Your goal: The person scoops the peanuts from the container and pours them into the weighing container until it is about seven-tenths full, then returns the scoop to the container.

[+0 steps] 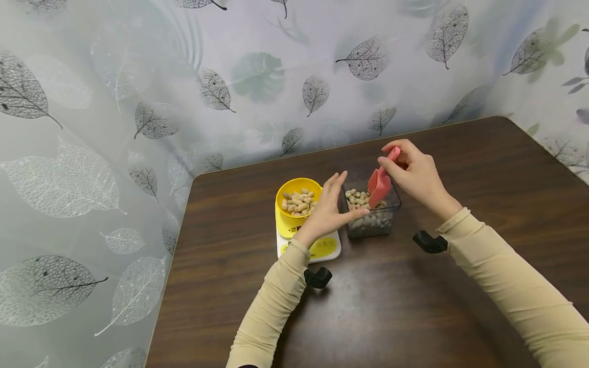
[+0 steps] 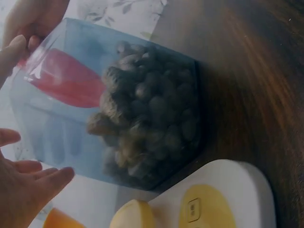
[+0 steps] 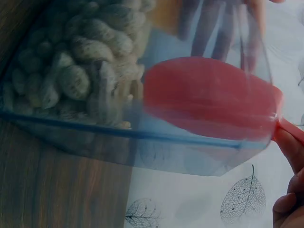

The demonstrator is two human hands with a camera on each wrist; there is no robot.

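In the head view my right hand (image 1: 416,174) pinches the handle of a pink scoop (image 1: 380,190) between thumb and fingers. The scoop points down inside a clear plastic box (image 1: 368,229), its tip at the unshelled peanuts (image 1: 355,198) there. My left hand (image 1: 324,212) spreads its straight fingers and thumb around the near left corner of the box, at the rim. Through the clear wall, the right wrist view shows the scoop's bowl (image 3: 209,97) above the peanuts (image 3: 102,42). The left wrist view has left fingers (image 2: 45,187) beside the box wall.
Left of the box, a yellow bowl (image 1: 278,193) of peanuts stands on a white and yellow kitchen scale (image 1: 332,251), partly hidden by my left hand. Everything is on a dark wooden table (image 1: 221,286). A leaf-patterned curtain (image 1: 257,117) hangs behind and at the left.
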